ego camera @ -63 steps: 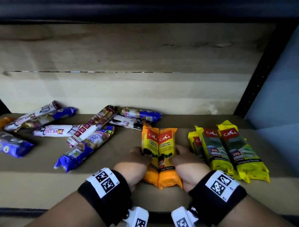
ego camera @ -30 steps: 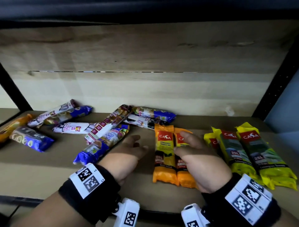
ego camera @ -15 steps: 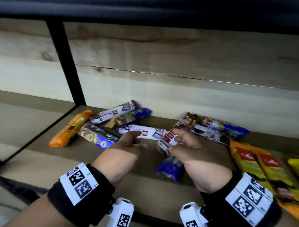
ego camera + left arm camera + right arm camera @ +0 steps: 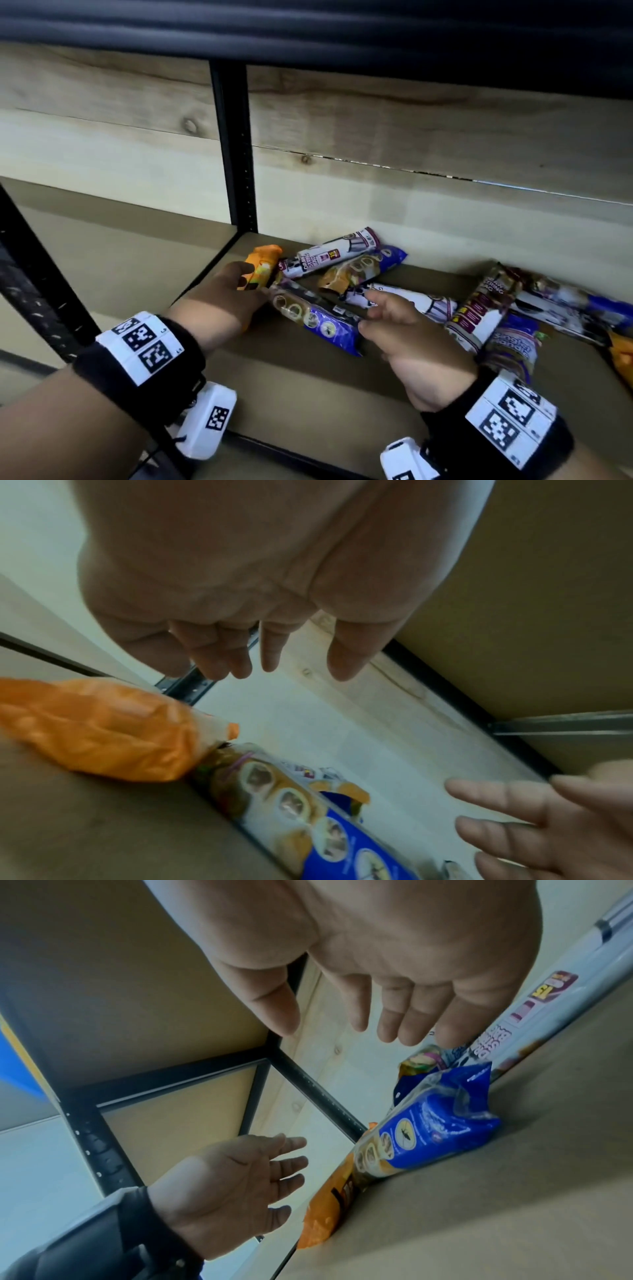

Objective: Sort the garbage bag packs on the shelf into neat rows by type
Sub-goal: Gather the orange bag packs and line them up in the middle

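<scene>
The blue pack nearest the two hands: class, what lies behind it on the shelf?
Behind the blue pack lie an orange pack, a white drawstring-bag pack and another blue pack. The left hand covers the orange pack's near end.

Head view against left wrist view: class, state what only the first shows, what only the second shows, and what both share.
Only the head view shows the maroon pack and the white pack lying askew on the shelf, plus both wristbands.

Only the left wrist view shows the palm side of the left hand, fingers hanging straight and holding nothing.

Both show the orange pack beside the blue pack, and the right hand reaching in, open.
</scene>
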